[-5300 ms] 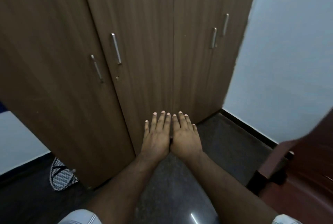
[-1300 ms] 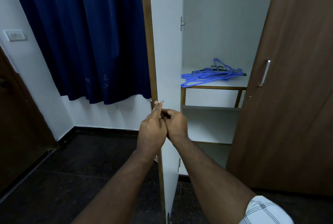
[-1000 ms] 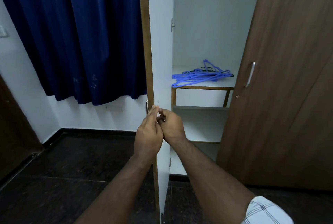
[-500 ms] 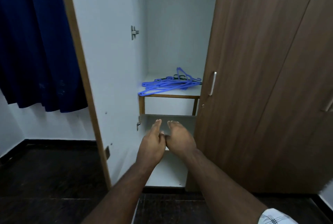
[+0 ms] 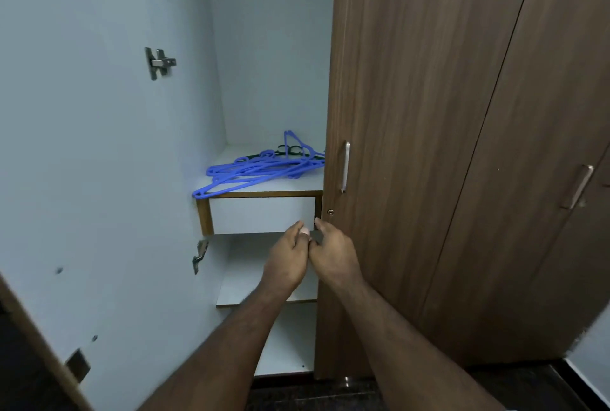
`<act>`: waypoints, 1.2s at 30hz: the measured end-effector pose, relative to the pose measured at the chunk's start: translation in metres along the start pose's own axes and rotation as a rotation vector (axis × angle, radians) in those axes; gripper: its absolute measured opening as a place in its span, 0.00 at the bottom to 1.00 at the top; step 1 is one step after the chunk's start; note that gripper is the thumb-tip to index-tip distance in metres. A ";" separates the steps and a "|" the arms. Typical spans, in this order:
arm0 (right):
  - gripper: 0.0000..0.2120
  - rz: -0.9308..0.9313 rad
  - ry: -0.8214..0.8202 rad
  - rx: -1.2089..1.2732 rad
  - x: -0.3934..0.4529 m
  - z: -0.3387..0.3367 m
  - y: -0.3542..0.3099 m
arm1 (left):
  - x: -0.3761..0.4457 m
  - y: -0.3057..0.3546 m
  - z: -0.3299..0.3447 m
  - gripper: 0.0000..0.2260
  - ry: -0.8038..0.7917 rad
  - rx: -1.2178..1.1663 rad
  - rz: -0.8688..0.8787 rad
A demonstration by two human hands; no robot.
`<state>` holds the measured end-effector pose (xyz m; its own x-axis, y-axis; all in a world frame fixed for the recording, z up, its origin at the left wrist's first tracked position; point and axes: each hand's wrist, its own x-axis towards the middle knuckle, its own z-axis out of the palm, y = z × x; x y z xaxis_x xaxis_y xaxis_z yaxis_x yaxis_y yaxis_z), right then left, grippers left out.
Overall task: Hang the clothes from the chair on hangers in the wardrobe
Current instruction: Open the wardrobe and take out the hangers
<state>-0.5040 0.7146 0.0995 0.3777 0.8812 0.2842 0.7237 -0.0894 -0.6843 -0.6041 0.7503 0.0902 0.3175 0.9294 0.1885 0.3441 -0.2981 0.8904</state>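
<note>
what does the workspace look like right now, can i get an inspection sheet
surface: white shelf inside the wardrobe, above a white drawer front; more shelves below.
job's things: blue hangers lie in a loose pile on the shelf, a darker one among them; no clothes or chair in view.
clutter: nothing seen.
hands: left hand and right hand are held close together in front of the drawer, fingers loosely curled, holding nothing visible.
cables: nothing seen.
surroundings: left door is swung open, white inside, with hinges; the brown door on the right is closed, with a metal handle; dark floor below.
</note>
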 end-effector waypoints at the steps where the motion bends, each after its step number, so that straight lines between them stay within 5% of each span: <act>1: 0.25 -0.008 0.001 -0.015 0.010 0.004 0.004 | 0.017 -0.001 0.004 0.21 -0.005 -0.042 -0.015; 6: 0.26 -0.033 -0.027 -0.084 0.064 0.027 0.018 | 0.111 -0.005 0.009 0.22 -0.030 -0.186 -0.095; 13: 0.22 -0.092 -0.021 -0.175 0.147 0.063 0.023 | 0.233 0.006 0.018 0.44 -0.208 -0.247 -0.070; 17: 0.18 -0.075 0.051 -0.171 0.173 0.068 0.033 | 0.264 0.014 0.029 0.34 -0.294 -0.280 -0.023; 23: 0.09 0.260 0.866 0.458 0.185 0.029 0.040 | 0.273 0.006 0.044 0.25 -0.334 -0.370 0.007; 29: 0.09 0.250 0.689 0.702 0.197 0.002 0.049 | 0.258 0.005 0.048 0.12 -0.283 -0.426 0.034; 33: 0.12 0.178 0.868 0.491 0.172 -0.005 0.045 | 0.241 0.002 0.050 0.12 -0.263 -0.352 0.096; 36: 0.15 -0.161 0.982 0.194 0.148 -0.013 0.033 | 0.221 0.008 0.050 0.13 -0.244 -0.376 0.073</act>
<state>-0.4172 0.8363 0.1278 0.6551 0.0970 0.7493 0.7346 0.1504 -0.6617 -0.4871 0.9422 0.1178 0.5434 0.8170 0.1929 -0.0175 -0.2187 0.9756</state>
